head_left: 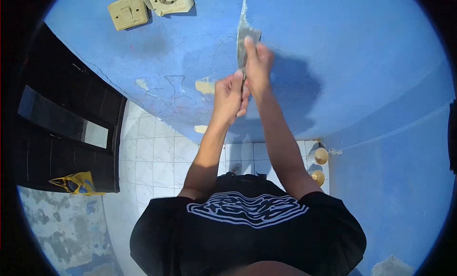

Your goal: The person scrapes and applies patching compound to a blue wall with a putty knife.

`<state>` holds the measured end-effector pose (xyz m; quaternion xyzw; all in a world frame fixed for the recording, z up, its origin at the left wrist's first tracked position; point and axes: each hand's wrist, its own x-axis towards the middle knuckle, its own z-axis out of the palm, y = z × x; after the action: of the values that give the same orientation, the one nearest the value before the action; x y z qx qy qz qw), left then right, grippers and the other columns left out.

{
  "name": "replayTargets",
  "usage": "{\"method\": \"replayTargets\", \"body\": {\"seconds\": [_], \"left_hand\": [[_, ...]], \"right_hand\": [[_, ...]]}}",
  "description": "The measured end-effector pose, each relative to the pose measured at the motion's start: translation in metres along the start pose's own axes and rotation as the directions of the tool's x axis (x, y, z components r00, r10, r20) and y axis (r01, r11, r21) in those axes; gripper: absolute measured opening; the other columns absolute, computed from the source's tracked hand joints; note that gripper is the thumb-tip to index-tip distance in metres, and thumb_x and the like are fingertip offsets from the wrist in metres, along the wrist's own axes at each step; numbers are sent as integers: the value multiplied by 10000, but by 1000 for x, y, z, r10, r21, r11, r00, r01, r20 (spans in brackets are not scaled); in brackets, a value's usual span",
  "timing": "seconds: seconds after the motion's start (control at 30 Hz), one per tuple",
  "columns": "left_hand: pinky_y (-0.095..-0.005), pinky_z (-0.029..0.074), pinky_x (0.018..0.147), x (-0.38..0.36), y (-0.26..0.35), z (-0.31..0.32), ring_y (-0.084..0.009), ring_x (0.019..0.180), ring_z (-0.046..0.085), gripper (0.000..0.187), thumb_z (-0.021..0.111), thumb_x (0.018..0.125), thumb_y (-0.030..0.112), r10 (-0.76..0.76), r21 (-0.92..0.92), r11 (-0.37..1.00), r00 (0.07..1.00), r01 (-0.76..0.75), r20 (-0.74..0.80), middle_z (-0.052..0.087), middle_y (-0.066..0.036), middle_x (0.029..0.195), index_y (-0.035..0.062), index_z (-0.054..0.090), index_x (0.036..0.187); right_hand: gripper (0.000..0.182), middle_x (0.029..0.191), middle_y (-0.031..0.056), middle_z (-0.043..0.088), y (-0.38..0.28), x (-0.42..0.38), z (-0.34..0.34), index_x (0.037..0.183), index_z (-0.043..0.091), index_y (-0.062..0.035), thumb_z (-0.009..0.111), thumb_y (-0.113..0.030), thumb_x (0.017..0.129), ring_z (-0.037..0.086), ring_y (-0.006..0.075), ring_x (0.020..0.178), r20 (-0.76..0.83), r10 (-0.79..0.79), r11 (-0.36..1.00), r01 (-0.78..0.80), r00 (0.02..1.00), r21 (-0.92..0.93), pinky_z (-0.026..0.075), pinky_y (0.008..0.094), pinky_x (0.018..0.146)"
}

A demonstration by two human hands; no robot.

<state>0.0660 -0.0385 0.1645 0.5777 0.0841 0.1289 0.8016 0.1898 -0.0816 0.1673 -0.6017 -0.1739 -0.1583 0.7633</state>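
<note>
A putty knife with a broad metal blade lies against the blue wall, its wide end over a pale filled crack. My left hand is closed around the knife's lower end, by the handle, which the fingers mostly hide. Higher up, my right hand grips the blade's right side, with its thumb lying on the metal. The right fingers are somewhat blurred.
A light switch and a loose-looking socket are at upper left. Dark wooden furniture stands left, with a yellow plastic bag by it. Two containers sit on the tiled floor at right.
</note>
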Motion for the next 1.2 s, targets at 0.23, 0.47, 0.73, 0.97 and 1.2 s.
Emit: {"method": "replayTargets", "body": {"seconds": [0.23, 0.47, 0.73, 0.97, 1.2], "left_hand": [[-238, 234, 285, -3, -2, 1, -57, 342, 339, 400, 454, 1049, 333, 22, -22, 1000, 1000, -22, -20, 450, 1, 568, 31, 535, 801], [-237, 224, 279, -5, -1, 2, -56, 324, 328, 395, 459, 1045, 340, 38, 38, 999, 999, -37, -39, 444, 5, 553, 30, 539, 814], [-245, 222, 283, 0, 4, -16, -59, 329, 330, 392, 468, 1041, 336, 37, 136, 990, 999, -36, -7, 441, 3, 544, 29, 542, 809], [-255, 246, 287, 12, 23, -14, -65, 335, 329, 384, 465, 1044, 324, 58, 112, 991, 996, -66, 71, 433, 11, 543, 38, 543, 799], [-252, 249, 302, 10, 12, -16, -60, 346, 337, 391, 450, 1050, 312, 35, 100, 994, 996, -43, 79, 423, 28, 539, 44, 553, 784]], "right_hand": [[435, 537, -65, 429, 1, -9, 2, 613, 528, -47, 624, -297, 957, 339, 44, 509, 41, 97, 992, -100, 994, 73, 265, 298, 451], [355, 600, -88, 482, 2, -11, 4, 650, 592, -107, 644, -276, 958, 354, 24, 519, 62, 195, 949, -204, 979, 242, 248, 249, 462], [335, 635, -67, 525, 9, -14, 7, 708, 623, -98, 609, -295, 979, 387, 30, 530, 99, 203, 927, -223, 974, 302, 287, 245, 476], [453, 560, -81, 405, -16, -5, 18, 583, 454, -109, 610, -285, 970, 335, 36, 526, -5, 142, 923, -131, 990, 362, 265, 272, 473], [388, 637, -72, 503, 4, -4, 9, 665, 579, -86, 607, -326, 969, 395, 25, 561, -44, 21, 995, -17, 999, 94, 305, 237, 496]]}}
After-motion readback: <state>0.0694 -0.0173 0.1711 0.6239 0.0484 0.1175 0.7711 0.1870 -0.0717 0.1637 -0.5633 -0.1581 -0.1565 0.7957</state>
